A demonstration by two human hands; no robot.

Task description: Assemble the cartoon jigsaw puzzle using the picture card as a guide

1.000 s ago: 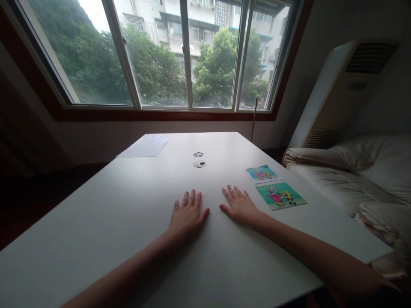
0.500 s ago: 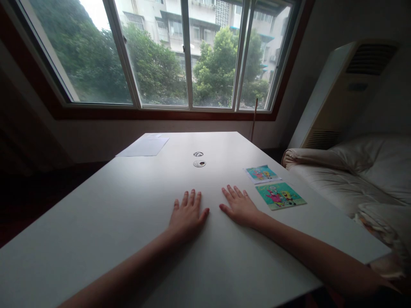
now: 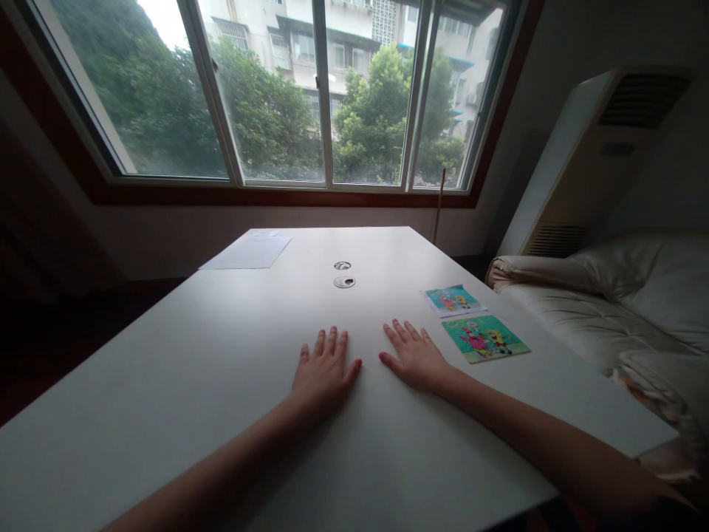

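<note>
Palm down on the white table (image 3: 221,369), my left hand (image 3: 324,371) lies flat with its fingers spread, holding nothing. My right hand (image 3: 414,357) rests the same way a short distance to its right, also holding nothing. Just right of it lies a green cartoon picture card or puzzle (image 3: 487,338), and behind that a smaller cartoon picture (image 3: 453,299) with a white edge. Beyond the hands, near the table's middle line, are two small round pieces: a nearer disc (image 3: 344,282) and a farther one (image 3: 342,265). Their markings are too small to make out.
White sheets of paper (image 3: 247,253) lie at the far left corner of the table. A pale sofa (image 3: 603,310) stands along the right side, with a floor-standing air conditioner (image 3: 576,155) behind it. A thin stick (image 3: 439,207) leans below the window.
</note>
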